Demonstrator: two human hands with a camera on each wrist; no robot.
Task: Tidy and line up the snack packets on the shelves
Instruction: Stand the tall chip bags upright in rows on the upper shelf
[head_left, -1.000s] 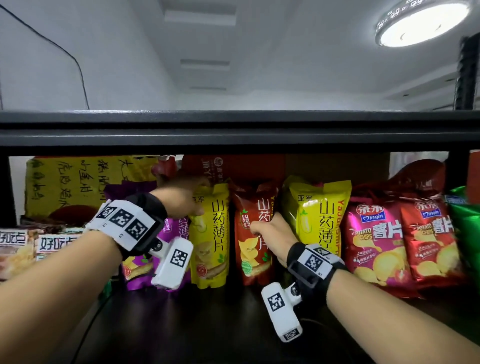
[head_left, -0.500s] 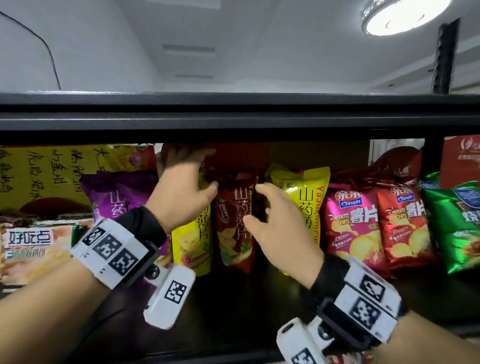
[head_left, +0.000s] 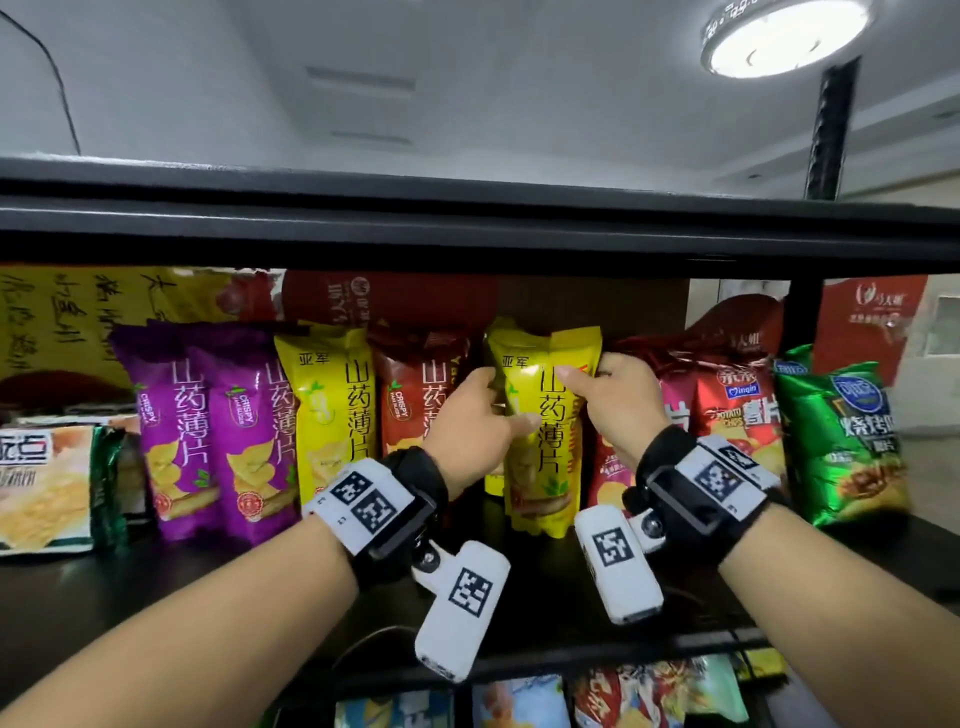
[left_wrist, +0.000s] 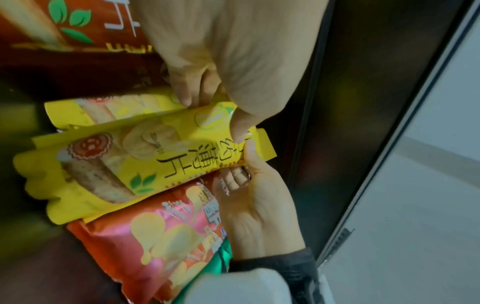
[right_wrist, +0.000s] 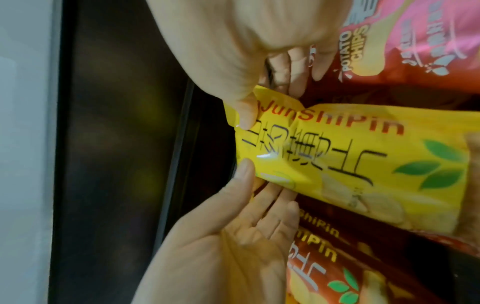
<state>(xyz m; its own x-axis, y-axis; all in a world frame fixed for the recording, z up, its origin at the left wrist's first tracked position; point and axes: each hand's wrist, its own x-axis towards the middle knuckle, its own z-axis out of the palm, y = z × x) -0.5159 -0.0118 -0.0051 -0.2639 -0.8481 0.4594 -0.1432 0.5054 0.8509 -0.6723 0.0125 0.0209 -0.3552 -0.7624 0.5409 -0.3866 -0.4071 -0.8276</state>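
An upright yellow snack packet (head_left: 545, 431) stands mid-shelf between a red-brown packet (head_left: 410, 400) and red potato chip packets (head_left: 727, 410). My left hand (head_left: 506, 410) pinches its upper left edge, thumb in front and fingers behind. On the upper right edge my right hand (head_left: 582, 374) holds it the same way. The left wrist view shows the yellow packet (left_wrist: 130, 164) with both thumbs on its top and a second yellow packet (left_wrist: 116, 111) just behind it. In the right wrist view the yellow packet (right_wrist: 337, 160) lies between my right hand (right_wrist: 270, 107) and left hand (right_wrist: 265, 181).
Two purple packets (head_left: 213, 426) and another yellow packet (head_left: 327, 410) stand to the left, beside a biscuit box (head_left: 41, 483). A green packet (head_left: 841, 436) stands at the right by the black upright post (head_left: 802, 322). The upper shelf board (head_left: 467, 223) hangs close overhead. More packets (head_left: 519, 701) lie on the shelf below.
Both hands have moved right, away from the red-brown packet, and have taken hold of the top of the yellow packet. The view has shifted right too.
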